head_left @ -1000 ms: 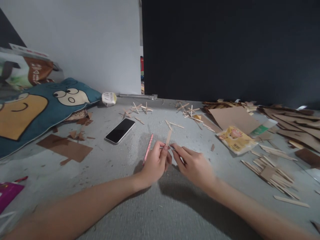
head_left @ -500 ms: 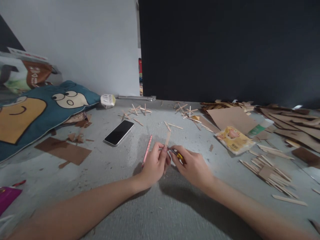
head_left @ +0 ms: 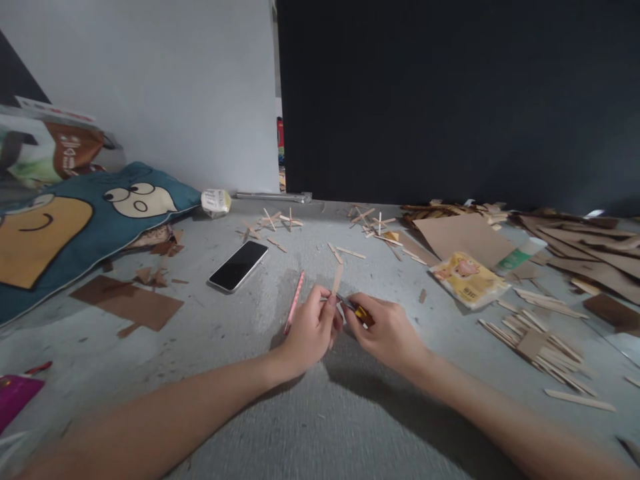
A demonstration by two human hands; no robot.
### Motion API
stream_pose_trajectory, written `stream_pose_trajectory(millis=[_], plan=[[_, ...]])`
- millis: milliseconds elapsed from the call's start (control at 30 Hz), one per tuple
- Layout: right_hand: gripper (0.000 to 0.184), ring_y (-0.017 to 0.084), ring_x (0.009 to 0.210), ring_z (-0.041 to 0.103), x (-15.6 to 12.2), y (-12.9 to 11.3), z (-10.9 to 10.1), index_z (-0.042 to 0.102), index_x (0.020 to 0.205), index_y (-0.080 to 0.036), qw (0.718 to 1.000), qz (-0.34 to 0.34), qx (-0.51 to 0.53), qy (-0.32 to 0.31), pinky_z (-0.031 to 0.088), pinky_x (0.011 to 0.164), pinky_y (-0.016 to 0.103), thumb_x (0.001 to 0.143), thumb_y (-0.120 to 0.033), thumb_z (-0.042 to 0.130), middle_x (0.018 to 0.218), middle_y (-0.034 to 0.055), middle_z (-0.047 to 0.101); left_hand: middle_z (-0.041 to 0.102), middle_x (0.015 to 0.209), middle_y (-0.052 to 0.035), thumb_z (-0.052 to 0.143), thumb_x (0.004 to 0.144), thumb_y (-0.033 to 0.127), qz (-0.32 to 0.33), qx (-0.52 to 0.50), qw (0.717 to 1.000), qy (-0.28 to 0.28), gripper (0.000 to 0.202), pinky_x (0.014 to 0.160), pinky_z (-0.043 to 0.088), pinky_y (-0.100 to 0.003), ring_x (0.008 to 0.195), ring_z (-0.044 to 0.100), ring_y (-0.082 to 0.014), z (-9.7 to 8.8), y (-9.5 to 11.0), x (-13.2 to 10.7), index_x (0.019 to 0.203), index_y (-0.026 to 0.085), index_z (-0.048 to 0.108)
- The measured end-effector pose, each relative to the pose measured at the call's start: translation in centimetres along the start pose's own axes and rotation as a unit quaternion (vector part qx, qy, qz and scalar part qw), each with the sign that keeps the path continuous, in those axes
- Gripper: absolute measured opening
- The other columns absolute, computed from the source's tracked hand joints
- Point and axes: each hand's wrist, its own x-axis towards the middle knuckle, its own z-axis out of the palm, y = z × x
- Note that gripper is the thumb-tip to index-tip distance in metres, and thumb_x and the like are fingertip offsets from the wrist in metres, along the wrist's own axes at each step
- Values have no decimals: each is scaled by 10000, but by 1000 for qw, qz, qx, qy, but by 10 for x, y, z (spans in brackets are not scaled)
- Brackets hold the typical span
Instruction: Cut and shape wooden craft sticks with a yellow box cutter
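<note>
My left hand (head_left: 311, 332) is closed around a flat wooden craft stick (head_left: 337, 277) that points up and away from me. My right hand (head_left: 387, 333) is closed on a small knife with a yellow handle (head_left: 359, 311), and its blade meets the stick just above my left thumb. Both hands rest low over the grey floor (head_left: 320, 413), close together in the middle of the view. A pink pencil (head_left: 295, 301) lies on the floor just left of my left hand.
A black phone (head_left: 239, 264) lies ahead to the left, by a blue cartoon cushion (head_left: 75, 227) and brown card scraps (head_left: 127, 301). Loose sticks (head_left: 543, 347), cardboard sheets (head_left: 467, 237) and a yellow packet (head_left: 467, 279) fill the right. A dark panel (head_left: 450, 100) stands behind.
The yellow knife handle has come into view in my right hand and the blade has moved against the stick. My hands have stayed in nearly the same place.
</note>
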Motion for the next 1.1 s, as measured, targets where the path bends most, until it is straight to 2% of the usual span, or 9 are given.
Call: stream_pose_trajectory(millis=[167, 300, 367, 467, 567, 833, 900, 1000, 1100], plan=[[255, 125, 465, 482, 4, 0, -3, 610, 801, -224, 997, 62, 35, -11, 336, 520, 260, 987, -363, 503, 567, -20, 579, 563, 612, 77, 429, 1014, 638, -28, 3, 999, 38, 404, 372, 351, -196, 373, 458, -85, -1, -3, 4, 937, 242, 419], [320, 131, 467, 476, 8, 2, -3, 637, 996, -214, 984, 131, 123, 16, 340, 510, 251, 940, -527, 598, 560, -58, 542, 556, 611, 70, 426, 1033, 586, -30, 44, 998, -33, 369, 405, 359, -202, 409, 471, -92, -3, -2, 2, 965, 227, 483], [384, 132, 493, 482, 11, 3, -3, 640, 965, -211, 975, 157, 155, 22, 343, 520, 252, 898, -589, 643, 574, -58, 537, 564, 624, 61, 424, 1040, 568, -28, 60, 996, -62, 366, 424, 360, -207, 424, 478, -90, -3, -1, 1, 960, 219, 502], [440, 131, 524, 472, 15, 2, -4, 642, 798, -208, 968, 172, 181, 20, 338, 527, 259, 874, -641, 651, 584, -39, 525, 568, 632, 57, 430, 1039, 567, -28, 61, 995, -68, 377, 434, 345, -212, 421, 472, -85, -3, 1, 0, 948, 211, 516], [495, 135, 528, 454, 17, 0, -7, 654, 733, -202, 963, 174, 204, 15, 331, 517, 268, 881, -674, 624, 579, -23, 523, 568, 630, 55, 437, 1036, 571, -31, 53, 996, -68, 387, 436, 341, -216, 418, 469, -86, -3, 0, 1, 982, 202, 540], [475, 149, 537, 480, 17, 5, -8, 617, 761, -204, 967, 154, 200, 21, 357, 522, 273, 944, -634, 529, 590, -8, 553, 551, 600, 55, 446, 1033, 552, -23, 50, 998, -35, 376, 431, 348, -201, 415, 459, -81, -4, -2, 3, 912, 205, 525], [433, 149, 533, 492, 16, 7, -6, 630, 853, -202, 968, 153, 196, 40, 374, 520, 267, 949, -614, 539, 604, -17, 557, 549, 593, 57, 452, 1027, 569, -20, 50, 998, -31, 391, 429, 348, -200, 409, 454, -80, -4, -1, 3, 900, 206, 524], [413, 143, 498, 493, 13, 11, -3, 608, 1123, -201, 972, 140, 170, 81, 396, 506, 248, 949, -575, 583, 606, -57, 538, 543, 585, 55, 470, 1013, 595, -21, 43, 998, -26, 418, 428, 338, -204, 405, 449, -81, -3, 1, 3, 885, 203, 534], [367, 125, 468, 504, 7, 14, -3, 626, 1147, -225, 990, 77, 75, 95, 400, 519, 234, 989, -548, 553, 592, -61, 547, 532, 581, 53, 492, 998, 616, -23, 37, 999, -28, 446, 432, 331, -211, 413, 438, -83, -3, 2, 3, 896, 190, 573]])
